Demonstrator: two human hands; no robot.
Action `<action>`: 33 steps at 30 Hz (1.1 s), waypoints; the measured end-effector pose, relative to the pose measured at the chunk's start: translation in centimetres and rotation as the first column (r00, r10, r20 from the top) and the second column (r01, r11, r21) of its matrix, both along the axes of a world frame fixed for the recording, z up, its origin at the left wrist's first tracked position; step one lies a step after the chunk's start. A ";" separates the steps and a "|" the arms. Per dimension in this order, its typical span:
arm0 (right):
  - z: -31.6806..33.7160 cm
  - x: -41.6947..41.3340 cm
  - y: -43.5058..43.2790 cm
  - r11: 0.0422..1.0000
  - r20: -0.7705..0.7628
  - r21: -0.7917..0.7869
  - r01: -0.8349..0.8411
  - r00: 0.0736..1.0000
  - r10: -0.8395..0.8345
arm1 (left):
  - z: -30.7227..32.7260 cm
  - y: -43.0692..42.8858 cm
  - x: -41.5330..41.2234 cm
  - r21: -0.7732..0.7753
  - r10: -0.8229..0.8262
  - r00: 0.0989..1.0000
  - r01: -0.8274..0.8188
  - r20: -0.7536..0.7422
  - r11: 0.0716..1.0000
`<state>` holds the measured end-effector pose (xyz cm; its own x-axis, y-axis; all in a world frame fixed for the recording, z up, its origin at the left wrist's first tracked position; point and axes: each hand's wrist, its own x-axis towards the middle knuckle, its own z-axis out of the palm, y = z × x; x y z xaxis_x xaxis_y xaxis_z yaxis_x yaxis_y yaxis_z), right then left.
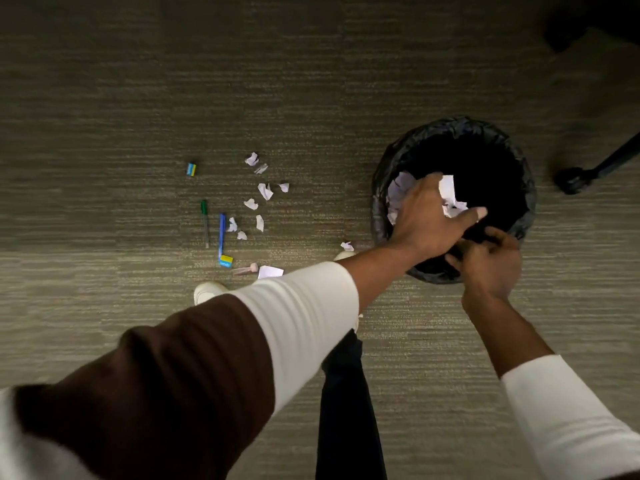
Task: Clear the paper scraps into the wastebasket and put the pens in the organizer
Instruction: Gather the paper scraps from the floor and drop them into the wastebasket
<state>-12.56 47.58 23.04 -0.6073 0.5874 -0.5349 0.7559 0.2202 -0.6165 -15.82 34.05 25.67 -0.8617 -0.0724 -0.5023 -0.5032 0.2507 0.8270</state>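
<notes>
Reaching over the wastebasket [381,209], my left hand [429,220] hangs above its black-lined mouth, fingers spread apart, with white paper scraps [448,195] just beyond the fingertips over the opening. My right hand [488,265] sits at the basket's six o'clock rim, fingers curled on the liner. More loose scraps [265,191] lie scattered on the carpet [104,116] at nine o'clock from the basket. Farther that way rest a green pen [205,223] and a blue pen [221,233], side by side, well apart from the basket.
</notes>
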 end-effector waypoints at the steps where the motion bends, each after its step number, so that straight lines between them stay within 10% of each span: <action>1: 0.2 0.3 -0.2 1.000 -0.018 0.017 -0.014 1.000 0.014 | 0.0 0.1 0.3 0.027 -0.053 0.999 0.054 -0.008 0.998; 9: 0.9 4.1 -3.1 0.943 -0.148 0.208 -0.258 0.945 0.291 | -1.7 -2.6 4.6 0.159 -0.198 0.980 0.195 0.001 0.968; 15: -1.0 7.1 -7.1 0.918 -0.044 -0.040 -0.394 0.919 0.393 | -4.4 -6.8 8.6 -0.090 0.149 0.987 -0.144 0.057 0.986; 26: -10.5 7.7 -13.1 0.473 0.252 -0.030 -0.881 0.451 0.856 | -14.5 -20.3 21.5 -0.350 -0.026 0.817 0.275 0.577 0.895; 33: -20.5 5.6 -14.7 0.175 0.501 0.074 -0.982 0.188 0.845 | -22.2 -22.4 24.5 -0.458 -0.344 0.790 0.586 0.508 0.668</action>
